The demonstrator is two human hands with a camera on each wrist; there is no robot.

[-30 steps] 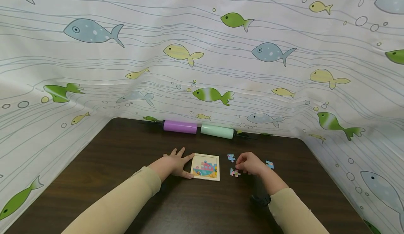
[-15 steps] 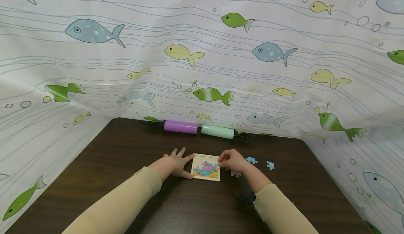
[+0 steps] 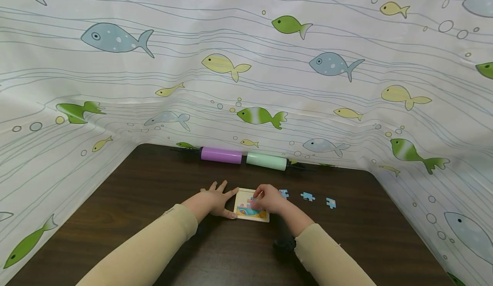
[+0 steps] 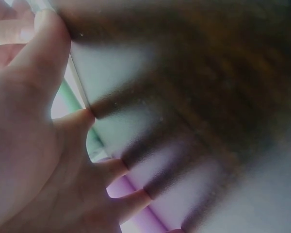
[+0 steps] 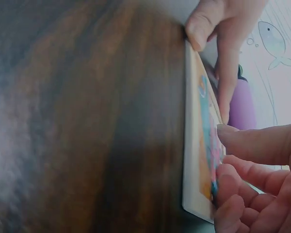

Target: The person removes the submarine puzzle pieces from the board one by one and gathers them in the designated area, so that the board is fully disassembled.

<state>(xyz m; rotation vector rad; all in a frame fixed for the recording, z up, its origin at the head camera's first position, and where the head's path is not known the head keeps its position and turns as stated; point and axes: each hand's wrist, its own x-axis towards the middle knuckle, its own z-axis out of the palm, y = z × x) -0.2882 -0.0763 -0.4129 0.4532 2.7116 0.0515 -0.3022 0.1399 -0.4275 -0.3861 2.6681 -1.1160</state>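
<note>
Left hand (image 3: 213, 200) rests on the counter (image 3: 154, 185), fingers spread, thumb and forefinger touching the left side of the board (image 3: 242, 195), gripping nothing. Right hand (image 3: 271, 198) over the board's right part, thumb and fingers bent in, tips down close to the picture (image 3: 250, 212); cannot tell if anything is pinched, tips cover the spot. Hands apart, one on either side.

White cloth (image 3: 246, 93) behind and at both sides, wavy lines plus green, yellow and blue fish. Counter is dark wood, slightly glossy, fingertips mirrored in it in the left wrist view. Beige left sleeve (image 3: 142, 245) and right sleeve (image 3: 333, 256) reach in from the bottom. Purple tube (image 3: 221, 155) and mint tube (image 3: 266, 160) lie in line at the far edge, near the cloth, purple on the left. Board is square, pale rim, flat on the counter between the hands; picture partly filled, pink above blue and orange, bare wood higher up. Black object (image 3: 285, 244) by the right wrist, too dim to name. Loose pieces, mostly blue, right of the board: near piece (image 3: 284, 193) partly hidden behind the right hand, middle piece (image 3: 307, 196), outer piece (image 3: 331, 203), all well spaced
</note>
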